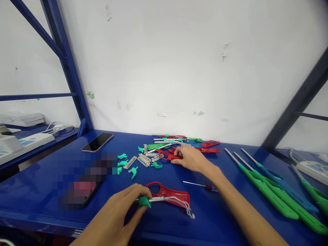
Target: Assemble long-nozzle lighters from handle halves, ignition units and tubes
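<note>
My left hand (pixel 128 208) is closed on a metal rod assembly (pixel 156 199) with a green trigger piece and white wires, above a red plastic shell (pixel 176 196) lying near the table's front. My right hand (pixel 188 157) reaches to the parts pile at the back, its fingers pinched on a red shell (pixel 167 155) with a loop handle. Green trigger pieces (pixel 133 172) and clear rectangular parts (pixel 144 160) lie left of that hand.
A phone (pixel 98 142) lies at the back left of the blue table (pixel 107 213). Green lighters (pixel 266 191) and a blue one (pixel 287 191) lie at the right. A screwdriver (pixel 197 185) sits under my right forearm. A wall stands behind.
</note>
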Action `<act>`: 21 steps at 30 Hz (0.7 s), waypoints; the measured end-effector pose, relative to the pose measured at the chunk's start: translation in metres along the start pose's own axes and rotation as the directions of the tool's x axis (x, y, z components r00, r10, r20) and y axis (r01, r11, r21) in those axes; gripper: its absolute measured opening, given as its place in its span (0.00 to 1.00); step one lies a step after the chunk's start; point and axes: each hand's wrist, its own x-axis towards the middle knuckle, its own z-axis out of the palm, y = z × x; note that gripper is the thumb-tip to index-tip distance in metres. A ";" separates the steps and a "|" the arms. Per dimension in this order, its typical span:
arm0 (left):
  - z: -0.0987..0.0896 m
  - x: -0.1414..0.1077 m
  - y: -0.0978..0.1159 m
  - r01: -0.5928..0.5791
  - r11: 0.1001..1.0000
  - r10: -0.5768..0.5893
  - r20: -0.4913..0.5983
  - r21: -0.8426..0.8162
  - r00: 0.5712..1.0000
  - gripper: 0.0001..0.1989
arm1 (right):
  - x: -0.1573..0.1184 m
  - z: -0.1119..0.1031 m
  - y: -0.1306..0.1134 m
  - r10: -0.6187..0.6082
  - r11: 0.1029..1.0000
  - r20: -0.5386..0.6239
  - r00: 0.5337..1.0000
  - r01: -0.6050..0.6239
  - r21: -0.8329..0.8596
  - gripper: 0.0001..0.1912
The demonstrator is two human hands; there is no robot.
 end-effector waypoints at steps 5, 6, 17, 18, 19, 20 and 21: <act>0.015 0.002 0.009 -0.109 0.994 0.109 -0.015 0.006 0.994 0.08 | -0.004 -0.005 -0.004 -0.095 0.995 -0.102 0.990 0.097 0.012 0.13; 0.019 0.002 0.011 -0.145 0.989 0.145 -0.025 0.013 0.989 0.08 | -0.004 -0.006 -0.005 -0.113 0.993 -0.118 0.986 0.117 0.024 0.13; 0.017 -0.001 0.003 -0.079 0.996 0.066 -0.254 -0.040 0.965 0.07 | -0.013 -0.032 -0.017 -0.146 0.905 -0.106 0.984 0.176 0.387 0.16; 0.010 -0.002 0.002 -0.063 0.996 0.043 -0.309 -0.055 0.950 0.07 | -0.016 -0.036 -0.019 -0.157 0.883 -0.076 0.985 0.174 0.436 0.17; 0.002 -0.003 0.002 -0.054 0.997 0.030 -0.353 -0.061 0.935 0.08 | -0.019 -0.040 -0.022 -0.168 0.862 -0.045 0.985 0.169 0.478 0.17; -0.006 -0.006 0.001 -0.022 0.998 -0.003 -0.390 -0.061 0.921 0.10 | -0.024 -0.044 -0.026 -0.179 0.846 -0.016 0.984 0.162 0.508 0.17; -0.013 -0.009 0.001 -0.007 0.999 -0.013 -0.425 -0.046 0.905 0.12 | -0.031 -0.048 -0.031 -0.188 0.830 0.013 0.982 0.152 0.536 0.17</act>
